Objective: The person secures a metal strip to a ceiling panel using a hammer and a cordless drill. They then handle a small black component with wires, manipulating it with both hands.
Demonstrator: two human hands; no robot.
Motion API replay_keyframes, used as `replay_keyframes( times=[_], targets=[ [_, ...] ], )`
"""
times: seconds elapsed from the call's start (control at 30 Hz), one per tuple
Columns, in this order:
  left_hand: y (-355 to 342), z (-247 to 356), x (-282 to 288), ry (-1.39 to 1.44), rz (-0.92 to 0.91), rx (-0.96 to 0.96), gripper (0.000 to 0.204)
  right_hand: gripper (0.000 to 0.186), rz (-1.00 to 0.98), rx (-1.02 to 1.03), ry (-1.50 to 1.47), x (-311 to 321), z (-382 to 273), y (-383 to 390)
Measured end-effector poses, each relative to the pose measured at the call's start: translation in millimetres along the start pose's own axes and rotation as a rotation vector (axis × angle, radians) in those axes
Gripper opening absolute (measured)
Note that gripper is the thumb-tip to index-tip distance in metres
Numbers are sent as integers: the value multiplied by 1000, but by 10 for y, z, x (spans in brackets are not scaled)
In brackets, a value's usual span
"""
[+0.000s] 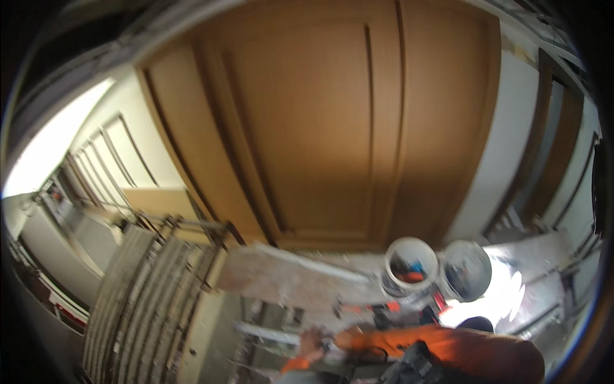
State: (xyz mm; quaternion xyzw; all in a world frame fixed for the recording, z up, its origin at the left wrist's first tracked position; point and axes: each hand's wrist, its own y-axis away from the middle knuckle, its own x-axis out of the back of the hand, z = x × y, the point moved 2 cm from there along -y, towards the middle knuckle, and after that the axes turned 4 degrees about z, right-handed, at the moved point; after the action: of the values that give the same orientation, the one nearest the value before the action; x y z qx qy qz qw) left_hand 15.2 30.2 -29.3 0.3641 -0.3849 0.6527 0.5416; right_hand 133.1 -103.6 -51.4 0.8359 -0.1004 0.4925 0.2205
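Observation:
Low in the picture, my left hand (311, 344) and my right hand (349, 338) come close together, both softened by blur. The fingers of both look bent and closed around something small and dark between them, too unclear to name. A pale, flat strip (267, 333) runs in from the left and ends at my left hand. My right arm is in an orange sleeve (409, 339). Just beyond my right hand lies a long tool with an orange-red end (384, 308). A red and black tool (438, 307) is farther right.
Two buckets stand ahead to the right: a white bucket (391, 251) holding orange and blue items, and a grey bucket (480, 272). A stack of slatted planks (137, 301) lies at left. Large brown wooden panels (307, 128) rise in front. Bright light (502, 301) falls at right.

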Motion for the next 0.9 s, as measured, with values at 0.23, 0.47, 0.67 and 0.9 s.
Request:
replay_keyframes(
  times=[0.23, 0.47, 0.67, 0.9],
  targets=[
    [-540, -203, 358, -87, -106, -10, 46, 22, 116, -159, 58, 15, 182, -383],
    [-1122, -50, 1387, -70, 51, 0, 35, 26, 195, 26, 308, 1739, -442, -163],
    [-1750, 653, 3004, 197, 351, 119, 44, 18, 1160, 111, -103, 3753, -1119, 220],
    [-1976, 1607, 3655, 969, 404, 56, 42, 44, 1068, 82, -748, 4726, -1144, 409]
  ],
)
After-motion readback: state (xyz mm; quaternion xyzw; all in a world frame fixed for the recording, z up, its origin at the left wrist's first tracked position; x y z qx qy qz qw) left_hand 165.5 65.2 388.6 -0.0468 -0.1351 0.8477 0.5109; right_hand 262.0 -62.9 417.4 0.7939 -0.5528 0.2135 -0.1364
